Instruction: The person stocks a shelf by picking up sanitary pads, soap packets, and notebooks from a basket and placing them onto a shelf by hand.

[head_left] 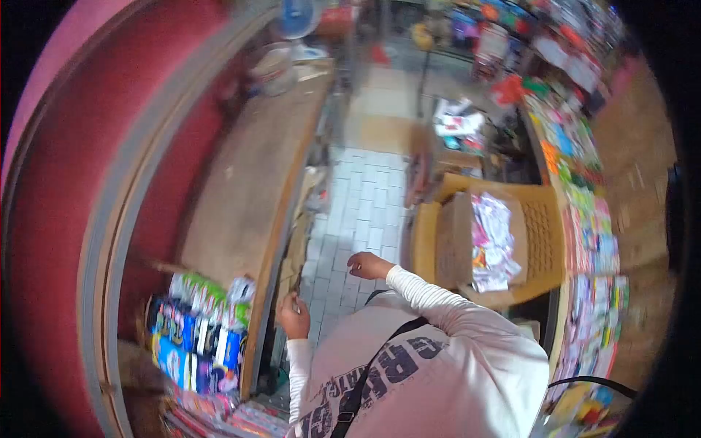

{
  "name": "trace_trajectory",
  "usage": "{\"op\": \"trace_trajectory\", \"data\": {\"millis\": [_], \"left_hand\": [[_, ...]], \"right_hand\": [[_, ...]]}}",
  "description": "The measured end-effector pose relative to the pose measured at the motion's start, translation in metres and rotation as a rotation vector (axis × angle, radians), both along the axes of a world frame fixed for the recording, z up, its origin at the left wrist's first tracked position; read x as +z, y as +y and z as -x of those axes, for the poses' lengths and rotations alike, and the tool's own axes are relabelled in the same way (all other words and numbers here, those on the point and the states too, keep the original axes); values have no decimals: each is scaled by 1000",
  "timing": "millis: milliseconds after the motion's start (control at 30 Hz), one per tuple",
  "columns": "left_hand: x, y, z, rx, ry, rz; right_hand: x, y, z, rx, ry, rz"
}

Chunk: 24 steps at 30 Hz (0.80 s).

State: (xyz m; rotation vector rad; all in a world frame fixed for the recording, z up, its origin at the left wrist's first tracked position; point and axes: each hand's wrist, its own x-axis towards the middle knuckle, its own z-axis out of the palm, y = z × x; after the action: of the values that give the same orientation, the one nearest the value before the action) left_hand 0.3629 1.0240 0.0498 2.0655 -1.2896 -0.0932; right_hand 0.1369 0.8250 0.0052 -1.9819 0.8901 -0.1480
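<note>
We hold both hands low in front of our body, in the aisle between a long wooden bench on the left and a row of goods on the right. Our left hand [293, 318] is just beside the edge of the bench [237, 179], its fingers loosely bent; blur keeps us from telling whether anything sits inside them. Our right hand [370, 266] is farther forward, over the pale tiled floor [358, 212], partly spread, with a narrow gap between fingers and thumb.

The bench, the thing nearest our left hand, runs away from us along the red wall [55, 255]. On its near end we see plastic-wrapped packs [197, 339] in rows, green and white behind, dark and light blue in front. At its far end stand a pale tub [275, 71] and a blue fan [297, 20], both smeared by motion.

To the right of our right hand, and apart from it, is a yellow plastic crate [542, 237]. Inside it sits an open cardboard box [456, 237] filled with white and pink packets [495, 233]. Beyond the crate we see a pile of white packages [458, 120], and along the right side lie bright packaged goods [593, 314]. A black strap [365, 376] crosses our printed white shirt [467, 372].
</note>
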Motion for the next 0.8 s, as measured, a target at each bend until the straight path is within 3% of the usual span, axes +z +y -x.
{"op": "trace_trajectory", "data": {"millis": [67, 200, 333, 567, 633, 667, 733, 767, 800], "left_hand": [[-16, -10, 15, -135, 53, -163], [-34, -51, 42, -343, 225, -280], [-10, -106, 85, -471, 243, -327], [-20, -174, 156, -692, 315, -284], [-22, -184, 175, -764, 307, -305], [-9, -186, 191, -782, 290, -343], [-17, -190, 204, -837, 352, -352], [-15, -192, 210, -847, 353, -378], [-8, -192, 219, -856, 353, -401]], "right_hand": [[0, -4, 44, -104, 76, -63], [-2, -13, 125, -464, -42, 10], [36, -17, 198, -878, -76, 41], [-6, 1, 349, -1747, 12, 189], [-71, 10, 395, -1975, 41, 288], [-105, 12, 427, -1974, 142, 55], [-167, 16, 471, -1928, -115, -354], [-181, 15, 481, -1908, -253, -581], [-171, 13, 477, -1982, -346, -624]]}}
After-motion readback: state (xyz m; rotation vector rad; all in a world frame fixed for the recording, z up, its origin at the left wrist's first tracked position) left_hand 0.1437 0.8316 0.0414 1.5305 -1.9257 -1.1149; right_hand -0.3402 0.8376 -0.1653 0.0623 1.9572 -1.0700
